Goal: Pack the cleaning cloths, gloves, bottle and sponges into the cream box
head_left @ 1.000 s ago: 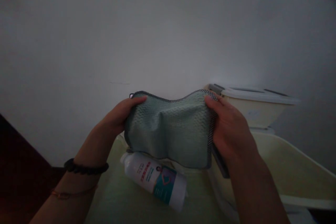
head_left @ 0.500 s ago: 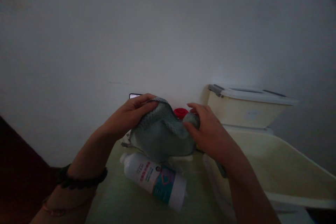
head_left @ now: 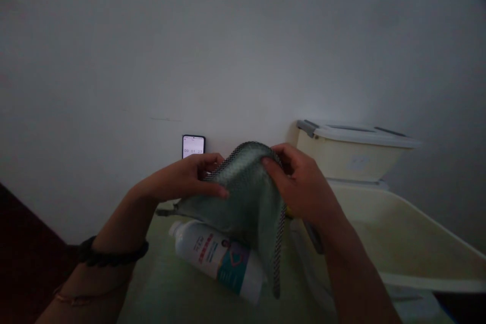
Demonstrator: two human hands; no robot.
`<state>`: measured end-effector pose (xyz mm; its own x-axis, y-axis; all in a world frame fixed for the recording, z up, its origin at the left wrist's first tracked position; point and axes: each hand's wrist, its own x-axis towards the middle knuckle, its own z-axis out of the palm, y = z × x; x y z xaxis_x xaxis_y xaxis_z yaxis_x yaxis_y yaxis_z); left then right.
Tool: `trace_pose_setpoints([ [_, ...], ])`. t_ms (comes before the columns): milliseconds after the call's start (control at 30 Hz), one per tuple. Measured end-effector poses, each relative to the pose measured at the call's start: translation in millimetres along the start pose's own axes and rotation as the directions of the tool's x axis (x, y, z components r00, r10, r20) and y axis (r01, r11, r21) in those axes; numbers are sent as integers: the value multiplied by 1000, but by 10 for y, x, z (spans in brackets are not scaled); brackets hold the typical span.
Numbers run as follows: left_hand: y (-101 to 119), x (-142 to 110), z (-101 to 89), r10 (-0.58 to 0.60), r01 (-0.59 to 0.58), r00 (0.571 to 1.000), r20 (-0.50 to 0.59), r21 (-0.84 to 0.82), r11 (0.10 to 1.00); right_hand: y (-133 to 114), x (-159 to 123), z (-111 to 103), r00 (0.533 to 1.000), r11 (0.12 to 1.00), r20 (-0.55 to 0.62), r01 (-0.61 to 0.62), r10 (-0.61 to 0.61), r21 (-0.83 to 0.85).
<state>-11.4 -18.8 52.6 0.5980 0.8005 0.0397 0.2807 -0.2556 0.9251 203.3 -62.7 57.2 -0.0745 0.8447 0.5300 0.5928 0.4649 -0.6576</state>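
A grey-green cleaning cloth (head_left: 243,197) with a black-and-white checked edge hangs between my hands, bunched and peaked at the top. My left hand (head_left: 193,177) grips its left side, thumb across the front and fingers behind the edge. With thumb and fingers my right hand (head_left: 296,182) pinches the upper right part. One corner droops down on the right, and a loop sticks out at the left. Just below the cloth, a white bottle (head_left: 218,260) with a teal and purple label lies on its side; the cloth hides part of it.
A phone (head_left: 193,146) with a lit timer screen stands against the wall behind my left hand. At the right are a lidded cream box (head_left: 349,157) and a large open cream bin (head_left: 429,243). The greenish table top (head_left: 163,283) lies beneath.
The cloth was spread flat between both hands, then was bunched and turned, and now peaks in the middle with a corner hanging. My hands came closer together. More of the phone shows.
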Motion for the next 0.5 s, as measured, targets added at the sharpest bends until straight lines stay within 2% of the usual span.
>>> trace_pose_setpoints([
  [67,-79,30,-71,-41,43,999,-25,90,995,10,2,-52,999,1000,-52,-9,8,-10],
  [167,-178,75,-138,-28,45,989,-143,121,992,4,-1,-103,991,998,-131,-37,29,-56],
  [367,-190,121,-94,-14,72,930,-367,144,987,13,-3,-105,969,995,-247,-28,5,-91],
  [433,-168,148,-43,20,62,908,-418,183,981,7,-9,-83,972,995,-234,-17,-7,-101],
  [500,-150,179,16,50,45,895,-442,201,978,-19,-24,-40,989,995,-149,9,-23,-95],
])
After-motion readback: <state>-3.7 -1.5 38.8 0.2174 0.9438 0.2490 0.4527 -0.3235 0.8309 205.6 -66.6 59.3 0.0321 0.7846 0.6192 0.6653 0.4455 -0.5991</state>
